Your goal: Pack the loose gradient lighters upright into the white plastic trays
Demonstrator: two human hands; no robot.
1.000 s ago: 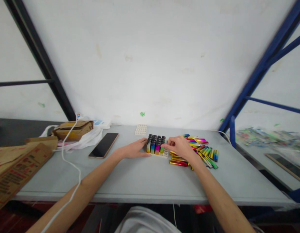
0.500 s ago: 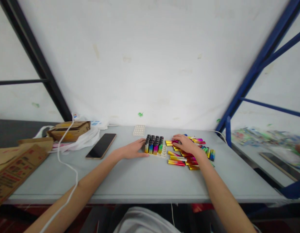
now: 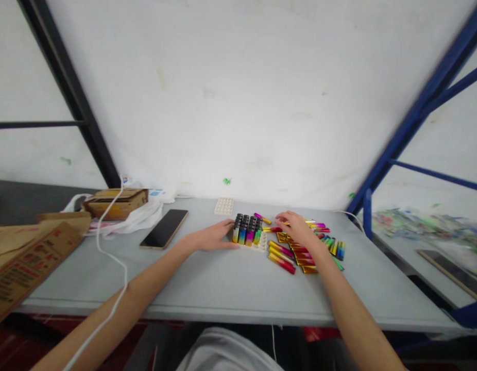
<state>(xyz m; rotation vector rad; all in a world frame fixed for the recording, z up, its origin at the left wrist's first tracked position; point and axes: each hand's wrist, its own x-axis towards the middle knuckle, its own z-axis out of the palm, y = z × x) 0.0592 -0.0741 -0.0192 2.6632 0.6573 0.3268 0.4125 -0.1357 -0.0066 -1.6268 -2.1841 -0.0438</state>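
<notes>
Upright shiny tubes with black tops (image 3: 246, 235), probably lighters, stand in rows in a white studded tray (image 3: 263, 242). My left hand (image 3: 213, 237) grips the tray's left side, thumb at the front corner and fingers at the back. Over a loose pile of gold, red, purple and green metallic tubes (image 3: 282, 255), my right hand (image 3: 296, 226) is held palm down. Its fingers are curved and apart, close to a red-gold tube; no tube is clearly held. The palm and forearm hide part of the pile.
A second white tray (image 3: 224, 206) lies by the wall. On the left are a black phone (image 3: 164, 229), a small cardboard box (image 3: 117, 203), a plastic bag and a larger carton (image 3: 37, 257). A white cable (image 3: 120, 268) crosses my left forearm. Blue frame bars (image 3: 401, 118) rise at the right.
Several loose tubes have shifted and spread, and a purple one now lies behind the tray's right side. My right fingers have lifted and spread slightly. The left hand stays at the tray.
</notes>
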